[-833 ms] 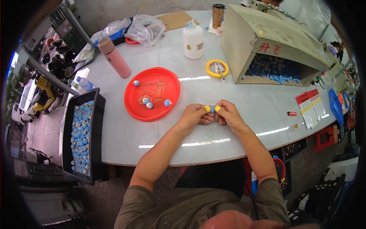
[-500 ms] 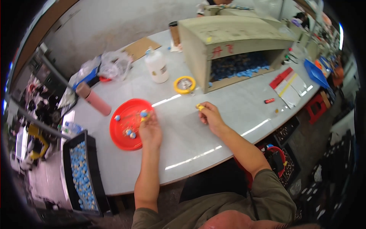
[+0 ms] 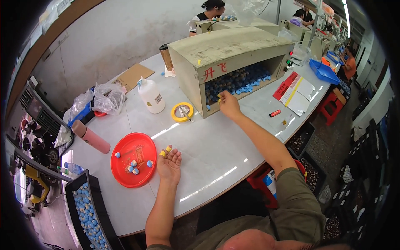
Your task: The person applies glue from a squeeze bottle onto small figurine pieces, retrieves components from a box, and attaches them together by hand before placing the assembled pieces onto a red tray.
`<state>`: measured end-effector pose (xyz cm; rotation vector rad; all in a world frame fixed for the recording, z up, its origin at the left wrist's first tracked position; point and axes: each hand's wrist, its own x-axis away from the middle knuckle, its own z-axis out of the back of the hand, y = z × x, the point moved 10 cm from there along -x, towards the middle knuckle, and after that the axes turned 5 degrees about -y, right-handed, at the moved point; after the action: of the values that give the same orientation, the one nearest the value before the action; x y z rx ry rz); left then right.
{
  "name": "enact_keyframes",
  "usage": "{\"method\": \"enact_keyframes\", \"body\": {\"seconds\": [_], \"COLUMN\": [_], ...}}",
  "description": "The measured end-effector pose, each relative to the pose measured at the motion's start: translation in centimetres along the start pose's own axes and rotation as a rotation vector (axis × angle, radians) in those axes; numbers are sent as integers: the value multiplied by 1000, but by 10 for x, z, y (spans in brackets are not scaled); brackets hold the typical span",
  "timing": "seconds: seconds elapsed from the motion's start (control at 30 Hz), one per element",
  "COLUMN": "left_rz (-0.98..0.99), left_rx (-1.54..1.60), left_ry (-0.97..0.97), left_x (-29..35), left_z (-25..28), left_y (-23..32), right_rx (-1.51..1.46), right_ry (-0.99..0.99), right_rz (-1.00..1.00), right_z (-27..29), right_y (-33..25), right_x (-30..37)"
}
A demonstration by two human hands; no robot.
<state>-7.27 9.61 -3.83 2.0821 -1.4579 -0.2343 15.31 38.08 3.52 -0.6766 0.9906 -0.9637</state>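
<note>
My left hand (image 3: 169, 166) rests palm up beside the round red tray (image 3: 118, 177), fingers spread, holding nothing; yellow bands wrap two fingertips. Several small blue-and-pale balls (image 3: 133, 163) lie in the tray. My right hand (image 3: 230, 106) reaches to the mouth of a beige box-shaped housing (image 3: 233, 46), its fingers curled together with yellow on the tips. Whether anything sits between them is hidden. Just behind those fingers, inside the housing, is a heap of dark and light blue pieces (image 3: 246, 81).
A roll of yellow tape (image 3: 176, 118), a white bottle (image 3: 151, 96) and a pink flask (image 3: 92, 138) stand on the table. A black crate (image 3: 109, 225) of blue balls is at left. Papers (image 3: 301, 100), a red cylinder (image 3: 275, 113) and a blue tray (image 3: 324, 71) lie right. Co-workers sit beyond.
My left hand has let go of a blue ball, now in the red tray, and opened beside it. My right hand has moved forward to the housing's opening. The view has shifted.
</note>
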Motion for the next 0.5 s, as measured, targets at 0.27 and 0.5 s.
{"method": "enact_keyframes", "body": {"seconds": [0.27, 0.5], "left_rz": [42, 38], "left_rx": [-134, -235], "left_ry": [-24, -9], "left_x": [7, 10], "left_z": [-1, -3], "left_y": [-7, -9], "right_rx": [774, 709], "right_ry": [-350, -410], "right_rz": [104, -66], "right_z": [-59, -45], "right_y": [-30, -4], "right_x": [-40, -27]}}
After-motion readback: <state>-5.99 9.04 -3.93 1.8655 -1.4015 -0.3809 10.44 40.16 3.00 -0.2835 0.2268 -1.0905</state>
